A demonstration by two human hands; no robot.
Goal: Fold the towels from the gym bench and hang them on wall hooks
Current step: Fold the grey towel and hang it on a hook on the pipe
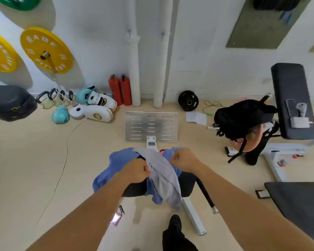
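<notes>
A grey towel lies bunched over blue towels on the black gym bench in front of me. My left hand grips the grey towel's left edge with curled fingers. My right hand pinches cloth at the grey towel's right side, where it meets a blue towel. Two small wall hooks show on the white wall ahead, by the vertical pipes. The bench seat is mostly hidden under the cloth.
A metal foot plate stands past the bench. Boxing gloves and pads, two red cylinders and a black weight plate line the wall. A black backpack sits beside a second bench at right. Yellow plates hang at left.
</notes>
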